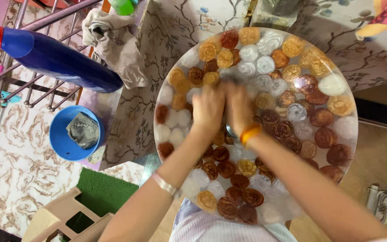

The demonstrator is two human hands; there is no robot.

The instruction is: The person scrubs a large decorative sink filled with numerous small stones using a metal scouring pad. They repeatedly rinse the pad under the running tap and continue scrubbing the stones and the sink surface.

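Nearest, at six o'clock, a striped garment shows under both forearms, which reach up to the middle of a round glossy tabletop set with gold, brown and white shell-like rounds. The left hand and right hand lie side by side, touching, pressed down on it; motion blur hides whether the fingers grip anything. At nine o'clock sits a blue bowl holding a grey cloth; farther, at ten o'clock, a blue bottle.

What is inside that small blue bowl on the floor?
The blue bowl holds one crumpled grey, mesh-patterned cloth or scrubber. Whatever lies beneath it is covered; the bare blue inside shows around it.
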